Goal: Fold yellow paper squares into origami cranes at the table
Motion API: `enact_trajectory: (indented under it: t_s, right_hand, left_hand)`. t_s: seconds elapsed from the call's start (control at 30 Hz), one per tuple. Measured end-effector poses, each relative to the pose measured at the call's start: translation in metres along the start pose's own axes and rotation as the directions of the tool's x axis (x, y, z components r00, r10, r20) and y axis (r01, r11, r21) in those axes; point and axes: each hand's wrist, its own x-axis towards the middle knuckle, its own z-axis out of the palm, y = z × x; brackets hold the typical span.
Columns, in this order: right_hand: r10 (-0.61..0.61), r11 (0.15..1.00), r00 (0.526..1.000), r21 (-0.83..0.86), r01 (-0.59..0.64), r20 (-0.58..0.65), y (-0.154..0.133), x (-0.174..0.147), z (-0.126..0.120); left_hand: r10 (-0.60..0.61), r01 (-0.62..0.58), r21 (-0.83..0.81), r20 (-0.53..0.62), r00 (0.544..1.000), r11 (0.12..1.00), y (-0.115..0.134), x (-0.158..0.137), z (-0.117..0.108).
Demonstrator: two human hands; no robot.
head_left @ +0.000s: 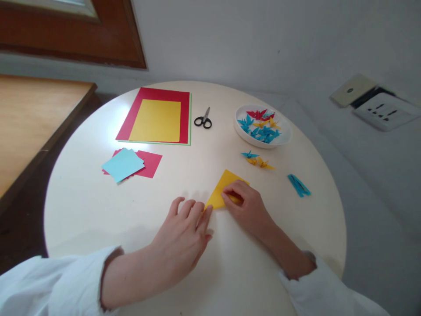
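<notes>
A yellow sheet of origami paper [219,193], seemingly folded into a triangle, lies on the table between my hands. My left hand [182,232] is open, with a fingertip pressing its left corner and the thumb apart. My right hand [248,204] is closed in a pinch over the paper's right side; its curled fingers hide part of it. Just beyond the right hand are several small folded paper cranes, a blue one [249,155] and yellow ones [265,163]. Narrow blue folded strips [298,185] lie farther right.
On the round white table [98,210], a white dish [241,135] holds red, blue and yellow cranes. Black-handled scissors [203,122] lie near large red [131,118] and yellow sheets [158,120]. Small light-blue [123,164] and pink squares [151,163] are at left. Wall sockets [383,110] are at right.
</notes>
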Motion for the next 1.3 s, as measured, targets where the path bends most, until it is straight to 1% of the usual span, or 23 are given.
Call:
enact_trajectory:
  t_s: [0.1, 0.2, 0.27, 0.3, 0.33, 0.43, 0.53, 0.67, 0.93, 1.13, 1.3]
  right_hand:
    - [-0.013, 1.0, 1.0, -0.005, 0.013, 0.007, 0.0, 0.0, 0.0]
    - [-0.021, 1.0, 1.0, -0.011, 0.021, 0.01, 0.0, 0.0, -0.001]
    - [-0.023, 1.0, 1.0, -0.014, 0.023, 0.014, 0.0, 0.0, -0.001]
    - [-0.024, 1.0, 1.0, -0.015, 0.024, 0.014, 0.0, 0.0, -0.001]
    - [-0.025, 1.0, 1.0, -0.015, 0.026, 0.015, 0.0, 0.0, -0.001]
    - [-0.026, 0.999, 1.0, -0.019, 0.026, 0.016, 0.0, -0.001, -0.001]
    - [-0.024, 0.999, 1.0, -0.03, 0.024, 0.019, -0.001, -0.001, -0.001]
    - [-0.026, 0.999, 1.0, -0.034, 0.027, 0.017, -0.001, -0.001, -0.001]
    - [-0.011, 0.999, 1.0, -0.04, 0.011, 0.009, -0.001, -0.001, 0.0]
    - [-0.02, 0.998, 1.0, -0.053, 0.02, 0.012, -0.002, 0.0, -0.001]
    - [-0.037, 0.998, 0.999, -0.051, 0.037, 0.003, -0.001, -0.001, 0.0]
  left_hand:
    - [0.028, -0.028, 0.004, -0.021, 0.999, 1.0, 0.002, -0.001, 0.0]
    - [0.096, -0.094, 0.02, -0.116, 0.989, 0.995, 0.005, -0.003, 0.004]
    - [0.17, -0.168, 0.026, -0.189, 0.967, 0.985, 0.008, -0.007, 0.008]
    - [0.195, -0.194, 0.024, -0.198, 0.961, 0.981, 0.01, -0.009, 0.01]
    - [0.218, -0.218, 0.018, -0.172, 0.961, 0.976, 0.012, -0.011, 0.011]
    - [0.223, -0.227, -0.039, -0.096, 0.97, 0.973, 0.015, -0.014, 0.012]
    - [0.219, -0.224, -0.076, -0.06, 0.974, 0.972, 0.016, -0.014, 0.011]
    - [0.207, -0.21, -0.112, -0.044, 0.977, 0.971, 0.016, -0.014, 0.012]
    - [0.201, -0.205, -0.105, -0.051, 0.978, 0.973, 0.017, -0.015, 0.011]
    - [0.2, -0.199, -0.141, -0.006, 0.98, 0.97, 0.019, -0.016, 0.011]
    - [0.207, -0.21, -0.12, -0.04, 0.978, 0.97, 0.019, -0.016, 0.011]
